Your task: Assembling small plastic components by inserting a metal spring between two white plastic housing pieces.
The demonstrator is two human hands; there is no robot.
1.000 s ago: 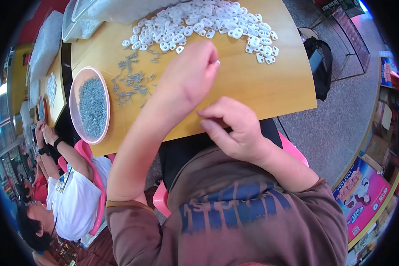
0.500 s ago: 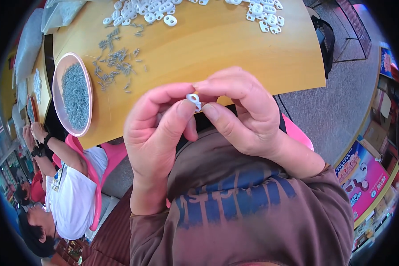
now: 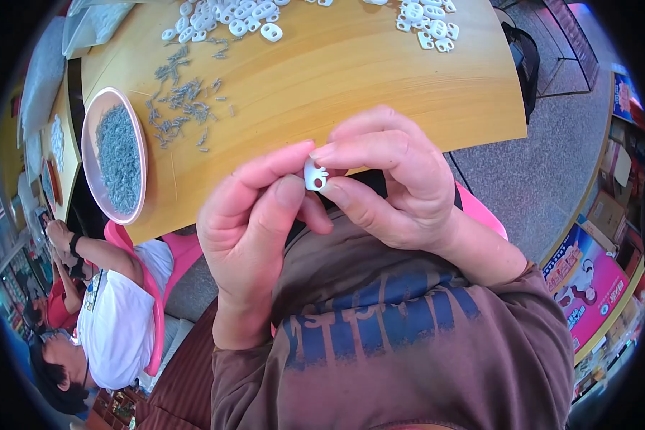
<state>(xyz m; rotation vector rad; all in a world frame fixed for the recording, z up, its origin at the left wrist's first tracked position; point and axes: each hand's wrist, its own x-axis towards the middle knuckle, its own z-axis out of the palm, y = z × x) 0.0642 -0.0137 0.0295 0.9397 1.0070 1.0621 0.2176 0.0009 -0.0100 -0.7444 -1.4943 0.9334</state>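
Note:
Between my two hands, just off the table's near edge, is a small white plastic two-hole cord lock (image 3: 312,175). My left hand (image 3: 254,204) pinches its left side between thumb and fingers. The thumb and index fingertip of my right hand (image 3: 394,186) grip its right side, the other fingers curled behind. Oval white cord lock parts (image 3: 249,16) lie heaped at the table's far side, and squarer ones (image 3: 428,21) form a second heap farther right. Loose small grey metal springs (image 3: 183,100) are scattered at the left.
A pink oval bowl (image 3: 145,154) full of grey springs stands at the table's left edge. Clear plastic bags (image 3: 97,25) lie at the far left. A co-worker in a white shirt (image 3: 118,326) sits on a pink chair to the left. Shelves with boxes (image 3: 609,208) line the right.
The cord lock has been turned between my fingers, so a broad white face with its hole now shows. My right thumb has shifted slightly left and down.

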